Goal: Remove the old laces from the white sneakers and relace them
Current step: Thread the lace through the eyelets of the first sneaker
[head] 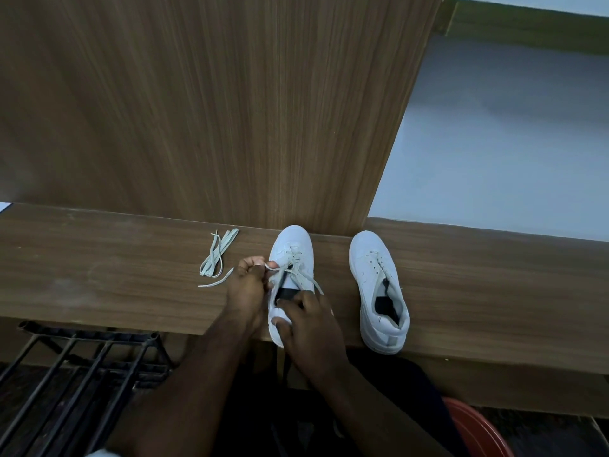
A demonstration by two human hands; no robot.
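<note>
Item: left sneaker [290,258], on worktop [99,278], beside bare sneaker [379,291]. My left grip [245,285] pinches its lace [304,275]; my right grip [309,324] clamps the heel. Spare lace [216,255] lies left. Advice: brace heel, pull straight, one eyelet at a time.

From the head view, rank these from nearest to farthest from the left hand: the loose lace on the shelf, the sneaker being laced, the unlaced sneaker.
1. The sneaker being laced: touching the left hand, just to its right.
2. The loose lace: apart, on the shelf to its left.
3. The unlaced sneaker: farthest, on the right, beyond the right hand.
</note>
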